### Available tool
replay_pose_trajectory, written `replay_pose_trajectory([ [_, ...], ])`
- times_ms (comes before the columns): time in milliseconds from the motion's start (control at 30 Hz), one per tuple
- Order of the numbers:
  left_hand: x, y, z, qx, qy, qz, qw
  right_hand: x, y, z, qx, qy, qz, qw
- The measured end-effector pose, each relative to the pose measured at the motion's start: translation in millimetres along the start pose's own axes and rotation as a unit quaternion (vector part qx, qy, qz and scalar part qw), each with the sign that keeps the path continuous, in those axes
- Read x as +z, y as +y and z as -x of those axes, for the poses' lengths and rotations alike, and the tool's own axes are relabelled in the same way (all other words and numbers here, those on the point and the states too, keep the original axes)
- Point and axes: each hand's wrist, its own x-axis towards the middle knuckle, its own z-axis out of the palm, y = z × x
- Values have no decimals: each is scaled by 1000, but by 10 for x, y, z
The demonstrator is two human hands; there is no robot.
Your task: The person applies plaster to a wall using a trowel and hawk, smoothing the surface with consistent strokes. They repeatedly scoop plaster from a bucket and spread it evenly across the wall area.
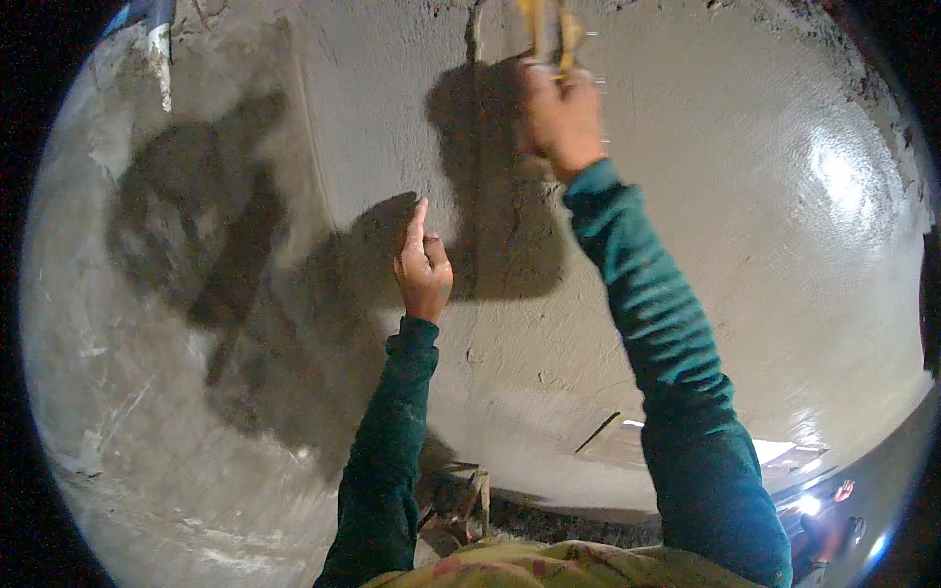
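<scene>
From where I'm standing, the grey plastered wall (716, 216) is filling most of the frame, its smooth, wet-looking stretch spreading from the centre to the right and leaving broad room beside the right arm. A rough, broken edge (877, 93) is bounding it at upper right, and a narrow vertical groove (474, 39) is running down from the top centre. At the top, just right of that groove, the right hand (566, 116) is grasping a yellow-handled tool (567, 44), blurred and cut by the frame. Near the middle, the left hand (424, 267) is pointing its index finger upward; the other fingers are curling in, and I cannot tell whether they are holding anything. A pale pipe (160, 44) is hanging at upper left, dark shadows (196, 206) are covering the left half, and another person (826, 534) is showing at lower right.
</scene>
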Motion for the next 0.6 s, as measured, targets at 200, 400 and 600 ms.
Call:
replay_pose_trajectory([
  [200, -117, -237, 60, 61, -5, -124, 990, -1597, 216, 119, 11, 21, -95, 995],
  [400, -72, -242, 68, -2, -66, -133, 989, -3038, 233, 440, 214, 171, -94, 957],
  [600, 10, -225, 89, 2, -83, -144, 986, -3046, -126, 573, 227, -18, 5, 974],
])
